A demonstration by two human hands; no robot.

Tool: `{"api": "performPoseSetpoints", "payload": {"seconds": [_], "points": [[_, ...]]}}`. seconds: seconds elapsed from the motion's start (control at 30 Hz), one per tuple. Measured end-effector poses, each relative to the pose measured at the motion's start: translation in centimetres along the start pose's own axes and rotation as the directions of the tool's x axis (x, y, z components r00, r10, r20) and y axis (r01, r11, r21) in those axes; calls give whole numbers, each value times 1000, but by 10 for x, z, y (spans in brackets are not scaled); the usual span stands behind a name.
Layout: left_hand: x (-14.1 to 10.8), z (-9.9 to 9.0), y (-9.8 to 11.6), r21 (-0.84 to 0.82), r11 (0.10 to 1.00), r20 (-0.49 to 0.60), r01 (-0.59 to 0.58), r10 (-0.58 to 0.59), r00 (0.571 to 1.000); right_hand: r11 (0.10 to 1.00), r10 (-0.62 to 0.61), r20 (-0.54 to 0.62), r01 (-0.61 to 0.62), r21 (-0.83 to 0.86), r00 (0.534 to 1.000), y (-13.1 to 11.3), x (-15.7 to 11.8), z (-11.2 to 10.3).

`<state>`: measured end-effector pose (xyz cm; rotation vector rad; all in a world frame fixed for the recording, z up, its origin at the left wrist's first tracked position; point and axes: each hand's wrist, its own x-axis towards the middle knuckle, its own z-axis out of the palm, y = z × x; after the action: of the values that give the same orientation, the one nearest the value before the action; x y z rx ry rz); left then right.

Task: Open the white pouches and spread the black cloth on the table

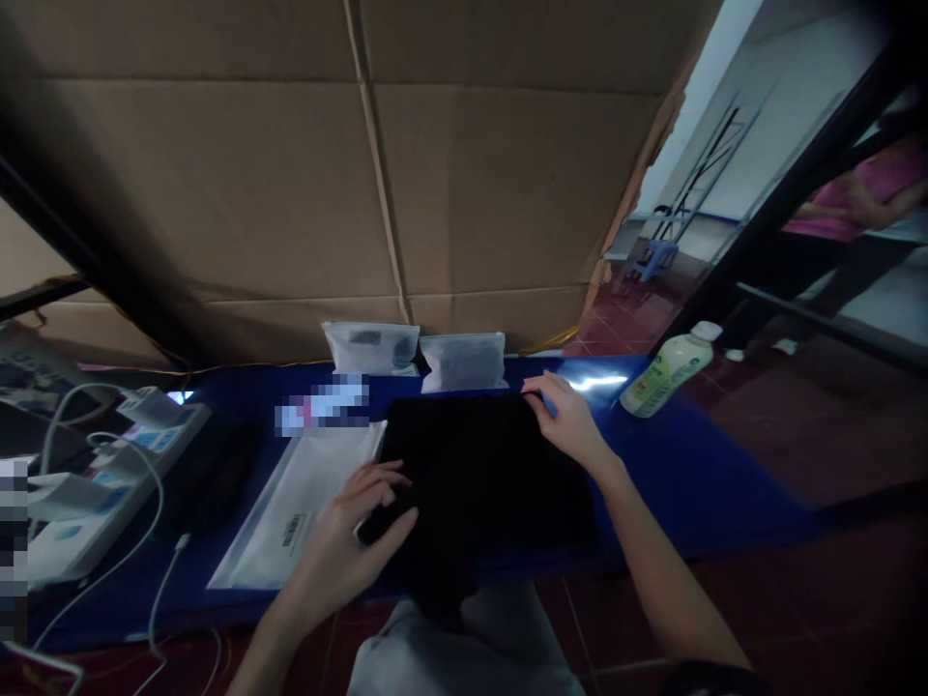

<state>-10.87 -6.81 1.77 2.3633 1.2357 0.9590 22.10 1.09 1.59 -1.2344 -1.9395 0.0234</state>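
Black folded cloth [485, 483], probably a garment, though the exact type can't be told, lies on the blue table covering [688, 464], with its near part drooping over the table's front edge toward grey fabric [464, 648] at the bottom of the head view. Left hand [348, 541] is curled at the cloth's near-left side, fingers bent and thumb across a gathered fold, so it's grasping the cloth. Right hand [569, 416] is relaxed, not clenched, with fingers [540, 385] lying on the far-right edge of the cloth - touching, no clear pinch. Just left of the cloth, and partly under the left hand, is a flat translucent plastic bag [290, 522] with a barcode label [294, 532]. Beyond the cloth, two frosted white zip pouches [369, 346] [462, 361] stand against a large cardboard sheet [362, 174], and a blurred-out item [323, 406] lies just in front of them. Right of the right hand is a bottle with a green label [671, 372], lying tilted on the table. Far left: white power strip [116, 503] with white cables [156, 570] and plugged-in chargers - partly blurred. Red floor tiles [638, 619] show below the table, and past a black metal frame bar [790, 184] there's a blue stool [652, 259] and another person in a pink top [848, 193].
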Motion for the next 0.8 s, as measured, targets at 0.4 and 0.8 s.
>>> {"api": "performPoseSetpoints", "payload": {"seconds": [0.4,0.8], "points": [[22,-56,5,182,979,-156,-88,118,981,933,198,23,-195,304,980,-43,-29,-97],[154,-54,-42,148,983,523,111,-173,835,867,408,242,-457,200,880,13,29,-44]]}}
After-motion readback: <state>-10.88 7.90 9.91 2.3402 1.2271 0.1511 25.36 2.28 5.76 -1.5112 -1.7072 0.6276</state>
